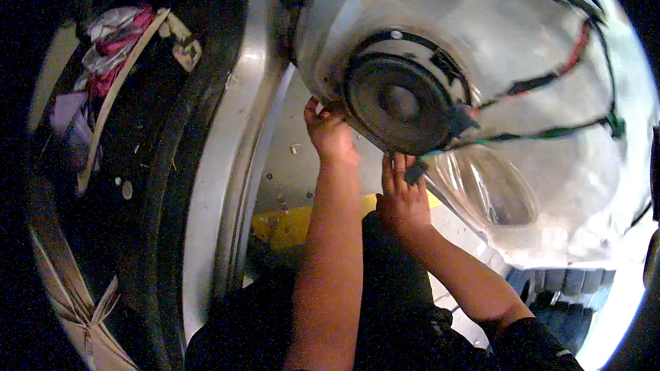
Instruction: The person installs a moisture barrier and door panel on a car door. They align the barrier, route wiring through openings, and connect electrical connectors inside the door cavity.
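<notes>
A round black speaker (399,99) sits in the bare metal inner side of a car door (536,185). My left hand (333,136) is at the door's lower edge, just left of the speaker. Its fingers are curled, with a small pale spot between them; what they hold, if anything, I cannot make out. Below the speaker, my right hand (405,203) reaches up with fingers stretched out, their tips at its lower rim. Beside these fingertips hangs a dark connector (415,172) on a green-wrapped cable (509,137). A second cable, red and black (550,77), runs to the speaker's right side.
The silver door sill (223,124) runs along the left, with the dark car interior beyond it. Crumpled pink and silver wrapping (113,45) lies inside. Under the door is a grey floor with a yellow stripe (278,228). Stacked tyres (567,302) stand at the lower right.
</notes>
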Action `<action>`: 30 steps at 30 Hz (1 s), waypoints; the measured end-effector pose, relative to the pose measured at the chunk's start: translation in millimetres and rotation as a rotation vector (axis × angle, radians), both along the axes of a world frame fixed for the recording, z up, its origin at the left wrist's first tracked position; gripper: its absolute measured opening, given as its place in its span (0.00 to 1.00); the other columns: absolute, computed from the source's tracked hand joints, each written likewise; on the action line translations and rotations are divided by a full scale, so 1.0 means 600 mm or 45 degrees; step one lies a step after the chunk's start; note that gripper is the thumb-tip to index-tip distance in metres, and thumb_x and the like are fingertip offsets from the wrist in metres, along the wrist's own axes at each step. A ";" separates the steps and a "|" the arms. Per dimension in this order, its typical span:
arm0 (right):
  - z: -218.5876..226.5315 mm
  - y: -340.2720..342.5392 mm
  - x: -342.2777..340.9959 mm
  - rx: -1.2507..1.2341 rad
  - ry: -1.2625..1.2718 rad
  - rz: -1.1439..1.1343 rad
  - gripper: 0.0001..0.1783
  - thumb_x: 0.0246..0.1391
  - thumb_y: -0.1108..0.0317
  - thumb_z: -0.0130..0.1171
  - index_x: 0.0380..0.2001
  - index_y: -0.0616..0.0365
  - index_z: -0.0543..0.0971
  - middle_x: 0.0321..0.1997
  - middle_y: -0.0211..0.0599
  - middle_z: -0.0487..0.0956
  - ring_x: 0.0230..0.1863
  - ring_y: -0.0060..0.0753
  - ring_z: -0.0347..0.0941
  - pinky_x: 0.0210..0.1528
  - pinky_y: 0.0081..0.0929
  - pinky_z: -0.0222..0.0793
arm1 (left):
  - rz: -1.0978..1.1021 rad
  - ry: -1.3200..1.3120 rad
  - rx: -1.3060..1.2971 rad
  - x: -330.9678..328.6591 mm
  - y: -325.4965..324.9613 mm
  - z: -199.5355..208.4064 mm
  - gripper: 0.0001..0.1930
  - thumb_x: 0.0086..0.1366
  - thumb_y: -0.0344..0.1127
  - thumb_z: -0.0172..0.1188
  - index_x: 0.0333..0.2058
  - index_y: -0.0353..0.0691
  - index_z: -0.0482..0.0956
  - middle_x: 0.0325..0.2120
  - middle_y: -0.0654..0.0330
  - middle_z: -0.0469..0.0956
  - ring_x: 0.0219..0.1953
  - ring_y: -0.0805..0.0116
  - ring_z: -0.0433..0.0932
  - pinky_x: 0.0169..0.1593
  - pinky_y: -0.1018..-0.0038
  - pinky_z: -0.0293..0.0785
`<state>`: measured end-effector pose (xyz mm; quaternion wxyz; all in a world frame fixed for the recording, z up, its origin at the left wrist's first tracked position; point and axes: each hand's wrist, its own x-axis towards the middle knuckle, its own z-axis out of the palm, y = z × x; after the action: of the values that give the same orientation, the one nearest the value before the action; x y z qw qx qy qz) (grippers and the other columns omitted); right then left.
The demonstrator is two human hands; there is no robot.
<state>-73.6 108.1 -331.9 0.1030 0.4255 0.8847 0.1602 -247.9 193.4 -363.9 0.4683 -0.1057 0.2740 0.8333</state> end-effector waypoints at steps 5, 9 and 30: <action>0.002 -0.005 0.004 0.031 0.084 0.023 0.37 0.60 0.62 0.53 0.72 0.63 0.65 0.78 0.65 0.57 0.82 0.67 0.44 0.82 0.62 0.31 | -0.026 0.147 0.052 0.029 0.027 -0.059 0.36 0.66 0.23 0.63 0.68 0.46 0.57 0.59 0.53 0.73 0.60 0.56 0.74 0.63 0.54 0.73; 0.026 -0.009 -0.003 -0.083 0.216 0.000 0.36 0.61 0.64 0.49 0.73 0.62 0.65 0.82 0.57 0.52 0.84 0.58 0.43 0.82 0.64 0.30 | -0.171 0.028 0.146 0.059 0.022 -0.085 0.35 0.67 0.25 0.62 0.69 0.45 0.57 0.59 0.50 0.74 0.59 0.55 0.75 0.61 0.56 0.75; 0.019 -0.075 0.135 -0.072 0.747 -0.201 0.42 0.61 0.64 0.51 0.78 0.62 0.56 0.86 0.47 0.45 0.86 0.46 0.39 0.83 0.51 0.35 | -0.518 0.796 -0.754 0.144 -0.089 -0.031 0.12 0.74 0.36 0.54 0.51 0.37 0.78 0.49 0.54 0.83 0.48 0.59 0.81 0.51 0.63 0.78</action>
<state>7.3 63.2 -320.4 -0.1332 0.5179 0.8450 -0.0028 -161.7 139.9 -382.3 0.4669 0.0771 0.6425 0.6027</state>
